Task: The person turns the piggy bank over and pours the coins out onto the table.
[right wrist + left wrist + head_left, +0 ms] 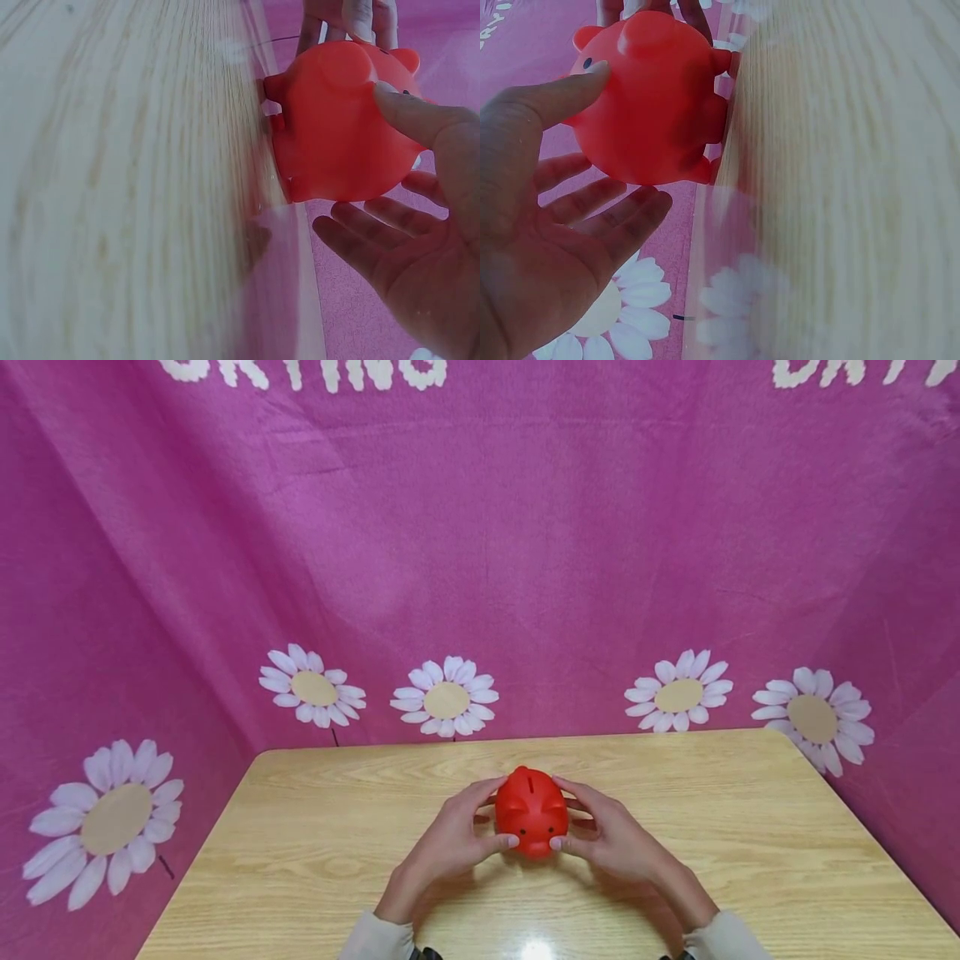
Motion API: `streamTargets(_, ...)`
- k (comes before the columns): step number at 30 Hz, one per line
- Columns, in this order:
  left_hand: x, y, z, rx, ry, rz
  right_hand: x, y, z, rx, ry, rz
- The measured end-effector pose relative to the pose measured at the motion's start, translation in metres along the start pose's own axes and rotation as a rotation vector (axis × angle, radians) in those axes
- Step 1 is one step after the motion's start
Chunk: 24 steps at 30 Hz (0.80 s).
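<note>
A red piggy bank [531,811] stands on its little feet on the wooden table [300,843], near the middle. The left hand [450,843] cups it from 9 o'clock and the right hand [611,839] from 3 o'clock, thumbs touching by its nose, so it is held but not lifted. Only the head view shows the coin slot on top; the wrist views show the feet and the loosely spread fingers [607,217].

One red piggy bank [531,811] with a single coin slot on top stands on one wooden desk [750,843]. Two hands are present, one left hand [450,843] and one right hand [611,839]. One pink backdrop cloth [525,543] bears five white daisies, the leftmost [112,818] being largest.
</note>
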<state>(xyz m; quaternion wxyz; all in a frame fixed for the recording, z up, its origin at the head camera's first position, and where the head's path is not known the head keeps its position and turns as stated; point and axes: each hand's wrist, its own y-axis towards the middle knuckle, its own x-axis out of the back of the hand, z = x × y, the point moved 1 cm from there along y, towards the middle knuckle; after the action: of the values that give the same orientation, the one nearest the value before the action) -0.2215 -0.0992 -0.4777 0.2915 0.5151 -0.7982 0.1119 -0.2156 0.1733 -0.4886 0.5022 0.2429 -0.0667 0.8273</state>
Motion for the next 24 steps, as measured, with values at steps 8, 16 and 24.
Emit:
streamTargets(8, 0.0, 0.0, 0.0, -0.016, -0.021, -0.022, 0.0, 0.001, 0.001, 0.044, -0.026, -0.04)
streamTargets(16, 0.003, 0.0, -0.004, -0.063, -0.117, -0.081, 0.002, 0.003, 0.007, 0.103, -0.06, -0.121)
streamTargets(24, 0.01, -0.003, -0.021, -0.102, -0.221, -0.183, 0.005, 0.002, 0.021, 0.148, -0.029, -0.24)
